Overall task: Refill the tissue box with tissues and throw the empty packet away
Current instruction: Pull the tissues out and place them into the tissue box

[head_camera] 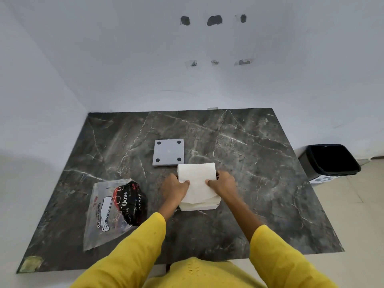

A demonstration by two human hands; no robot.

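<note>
A stack of white tissues sits in the white tissue box at the middle of the dark marble table, rising above the box's rim. My left hand grips the stack's left side with the thumb on top. My right hand grips its right side the same way. The box's grey square lid, with dark round pads at its corners, lies flat just behind the tissues. The empty clear plastic packet, printed black and red at one end, lies flat on the table to the left.
A black waste bin with a black liner stands on the floor past the table's right edge. White walls close off the back and left. A patch of greenish tape marks the table's near-left corner.
</note>
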